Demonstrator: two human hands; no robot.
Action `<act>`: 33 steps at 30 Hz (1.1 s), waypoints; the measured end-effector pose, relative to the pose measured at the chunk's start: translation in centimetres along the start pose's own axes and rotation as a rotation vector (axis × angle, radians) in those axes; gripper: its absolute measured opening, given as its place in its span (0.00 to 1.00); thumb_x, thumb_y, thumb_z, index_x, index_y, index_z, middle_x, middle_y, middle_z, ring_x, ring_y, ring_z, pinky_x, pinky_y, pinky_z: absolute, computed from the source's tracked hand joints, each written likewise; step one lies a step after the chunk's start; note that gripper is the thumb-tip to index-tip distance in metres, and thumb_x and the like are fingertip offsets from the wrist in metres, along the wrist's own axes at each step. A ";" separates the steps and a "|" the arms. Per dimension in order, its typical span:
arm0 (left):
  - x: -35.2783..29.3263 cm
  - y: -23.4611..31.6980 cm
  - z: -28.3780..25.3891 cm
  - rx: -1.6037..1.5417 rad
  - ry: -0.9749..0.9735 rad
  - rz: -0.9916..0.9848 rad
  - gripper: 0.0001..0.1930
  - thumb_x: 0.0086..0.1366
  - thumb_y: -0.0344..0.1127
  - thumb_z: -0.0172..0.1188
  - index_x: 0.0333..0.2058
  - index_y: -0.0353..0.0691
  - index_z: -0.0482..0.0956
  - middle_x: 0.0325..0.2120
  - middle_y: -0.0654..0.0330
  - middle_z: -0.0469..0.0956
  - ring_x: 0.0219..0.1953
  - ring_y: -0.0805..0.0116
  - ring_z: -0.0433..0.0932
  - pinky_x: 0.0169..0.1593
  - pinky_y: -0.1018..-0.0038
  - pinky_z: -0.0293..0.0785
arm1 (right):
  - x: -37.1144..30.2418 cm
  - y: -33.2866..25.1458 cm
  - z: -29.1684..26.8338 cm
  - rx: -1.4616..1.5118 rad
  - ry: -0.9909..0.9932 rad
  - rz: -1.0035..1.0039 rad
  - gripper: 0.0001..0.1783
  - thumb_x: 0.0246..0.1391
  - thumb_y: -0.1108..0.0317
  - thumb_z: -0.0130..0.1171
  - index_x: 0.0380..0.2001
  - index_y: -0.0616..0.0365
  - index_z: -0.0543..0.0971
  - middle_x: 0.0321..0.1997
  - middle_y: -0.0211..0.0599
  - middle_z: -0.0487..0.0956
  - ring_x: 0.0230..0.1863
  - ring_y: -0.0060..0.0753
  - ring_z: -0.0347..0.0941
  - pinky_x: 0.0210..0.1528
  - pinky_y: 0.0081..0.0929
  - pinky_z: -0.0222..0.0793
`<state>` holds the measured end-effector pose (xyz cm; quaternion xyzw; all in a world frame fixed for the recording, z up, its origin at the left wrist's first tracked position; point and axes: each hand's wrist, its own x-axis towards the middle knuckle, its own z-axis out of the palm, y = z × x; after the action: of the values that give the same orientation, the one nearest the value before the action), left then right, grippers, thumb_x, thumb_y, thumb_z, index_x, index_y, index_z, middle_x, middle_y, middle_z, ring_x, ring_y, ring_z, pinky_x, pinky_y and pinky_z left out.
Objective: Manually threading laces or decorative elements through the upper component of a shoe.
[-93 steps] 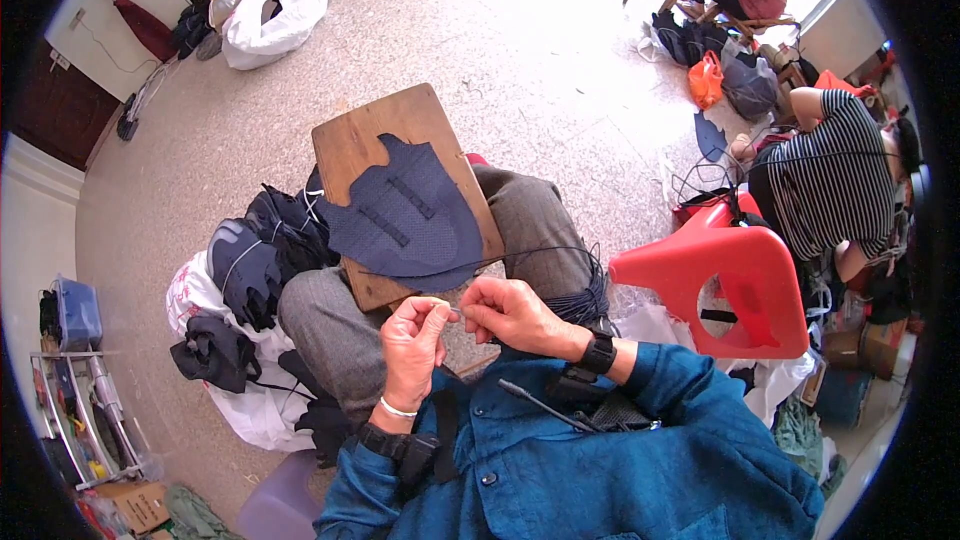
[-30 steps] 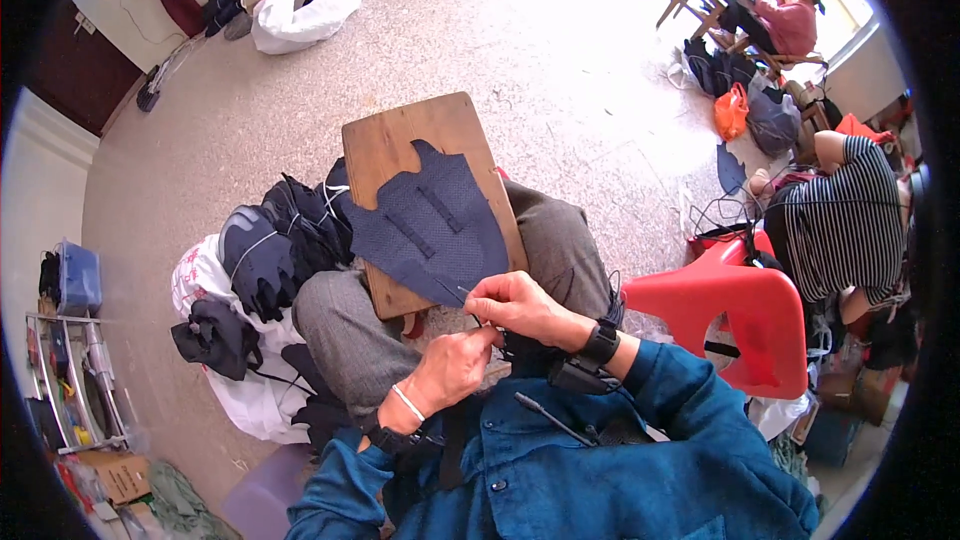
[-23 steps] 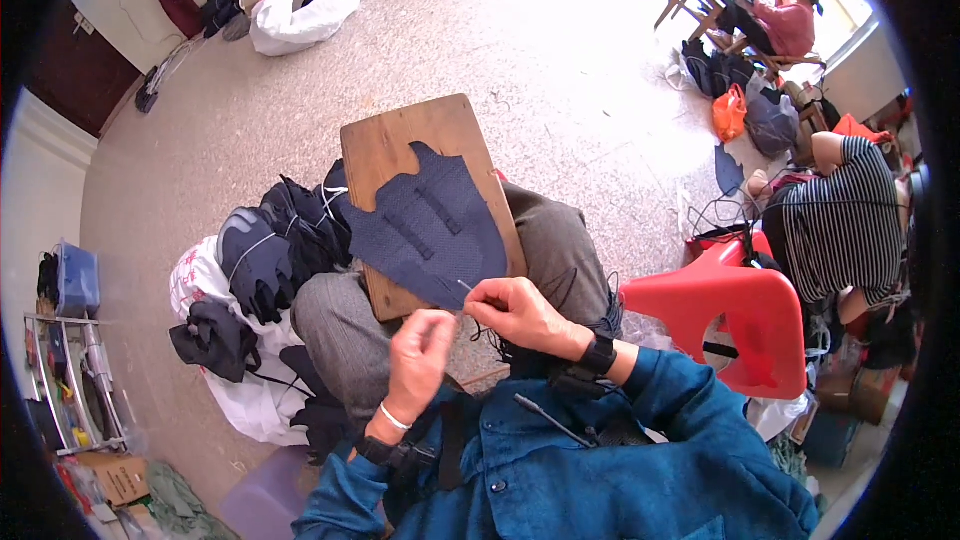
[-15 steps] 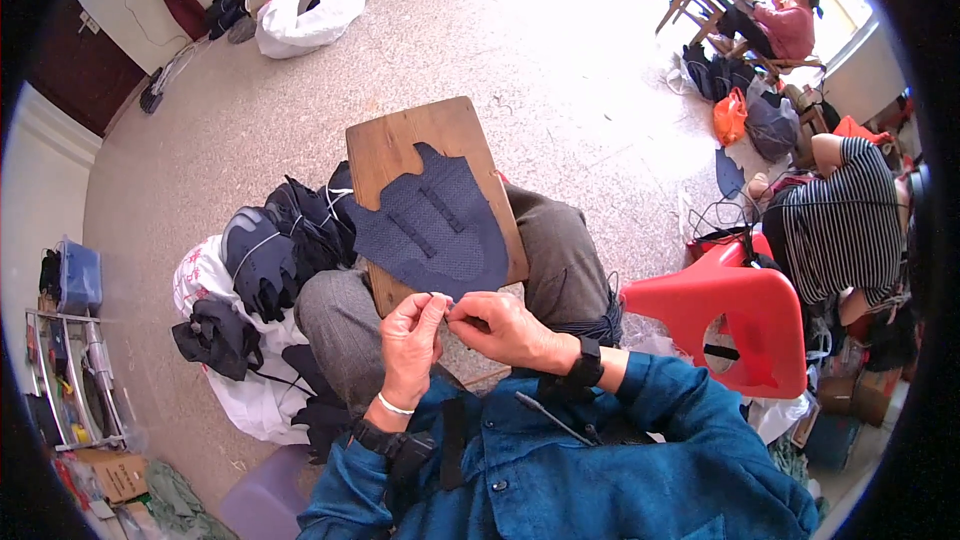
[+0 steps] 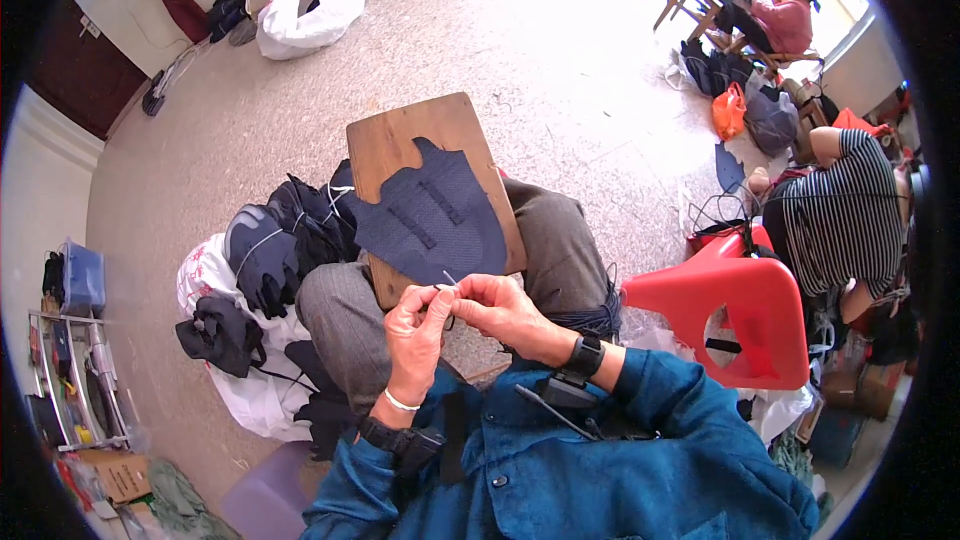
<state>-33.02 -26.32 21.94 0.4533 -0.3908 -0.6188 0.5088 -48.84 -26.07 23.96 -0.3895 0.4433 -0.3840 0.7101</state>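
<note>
bundle of navy cut fabric pieces: piled over a white plastic bag beside the grey-trousered left knee, apart from both hands.

left hand: upright, forearm rising from the lower edge, white bangle at the wrist; thumb and forefinger pressed together at the tips, what lies between them too small to tell.

brown wooden counter: a small slab set between the knees, slightly askew.

dark blue textured fabric piece with two darker strips: flat on the counter, its near edge just beyond the fingertips; probably light and pliable, not slippery, best taken by the outer rim, clear of the strips.

thin silvery needle-like sliver: juts up and leftward where the fingertips meet; likely almost weightless, stiff, smooth and easily dropped, so best held between finger pads, clear of its exposed tip.

right hand: angled in from the right, back upward, black wristband behind it; thumb and forefinger appear to pinch the sliver.

coil of dark cord: against the right thigh.

red plastic stool: farther right, untouched.
</note>
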 end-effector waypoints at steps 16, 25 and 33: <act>1.0 2.1 -2.2 -0.591 -0.044 -0.189 0.17 0.67 0.20 0.43 0.53 0.34 0.68 0.46 0.50 0.77 0.49 0.56 0.80 0.59 0.63 0.75 | -0.2 0.9 0.9 -0.190 0.010 -0.065 0.10 0.64 0.64 0.60 0.36 0.61 0.79 0.28 0.18 0.74 0.29 0.10 0.66 0.29 0.15 0.63; 0.0 1.8 1.4 -0.263 0.003 -0.001 0.15 0.69 0.22 0.41 0.53 0.32 0.67 0.51 0.46 0.76 0.57 0.59 0.75 0.65 0.67 0.68 | -0.1 0.8 1.8 -0.081 0.010 -0.001 0.12 0.62 0.65 0.59 0.34 0.66 0.81 0.30 0.29 0.81 0.32 0.16 0.73 0.35 0.20 0.71; -0.9 1.4 -0.2 -0.264 0.074 -0.029 0.12 0.72 0.25 0.50 0.52 0.32 0.72 0.47 0.55 0.78 0.49 0.70 0.77 0.56 0.75 0.71 | -0.3 0.4 1.5 0.009 0.034 0.012 0.12 0.63 0.64 0.60 0.34 0.64 0.81 0.30 0.27 0.80 0.32 0.15 0.73 0.34 0.19 0.70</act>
<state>-32.37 -25.71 23.38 0.4106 -0.2805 -0.6549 0.5690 -47.43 -25.26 24.17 -0.3770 0.4559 -0.3883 0.7066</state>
